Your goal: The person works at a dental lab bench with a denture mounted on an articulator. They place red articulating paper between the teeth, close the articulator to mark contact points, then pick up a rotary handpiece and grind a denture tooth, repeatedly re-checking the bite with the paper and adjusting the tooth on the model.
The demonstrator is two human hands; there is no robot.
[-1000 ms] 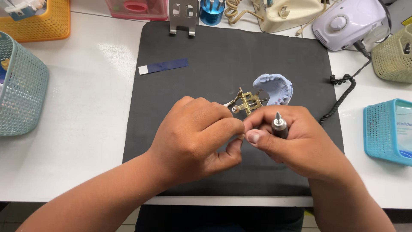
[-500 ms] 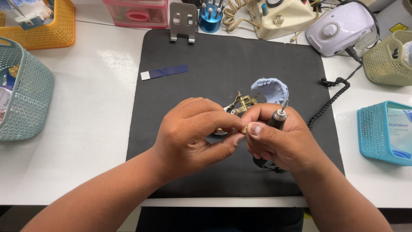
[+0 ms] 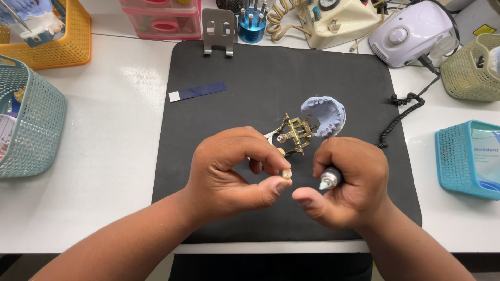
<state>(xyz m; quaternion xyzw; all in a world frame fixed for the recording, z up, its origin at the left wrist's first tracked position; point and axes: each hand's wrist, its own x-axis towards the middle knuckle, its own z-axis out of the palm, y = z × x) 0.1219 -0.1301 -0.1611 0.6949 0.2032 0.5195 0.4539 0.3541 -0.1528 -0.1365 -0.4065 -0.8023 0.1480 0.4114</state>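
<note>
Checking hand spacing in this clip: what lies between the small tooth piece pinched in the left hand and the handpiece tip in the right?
Only the black mat shows between the tooth piece and handpiece tip in the head view.

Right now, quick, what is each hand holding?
Left hand: closed, pinching a small tooth-shaped piece between thumb and forefinger.
Right hand: closed around a handpiece tool with a pale tip.

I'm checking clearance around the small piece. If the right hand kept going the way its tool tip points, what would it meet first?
The right hand holds a handpiece whose tip points left, toward the small tooth-coloured piece pinched in the left hand's fingertips. It would likely meet that piece first, though depth is unclear.
</note>
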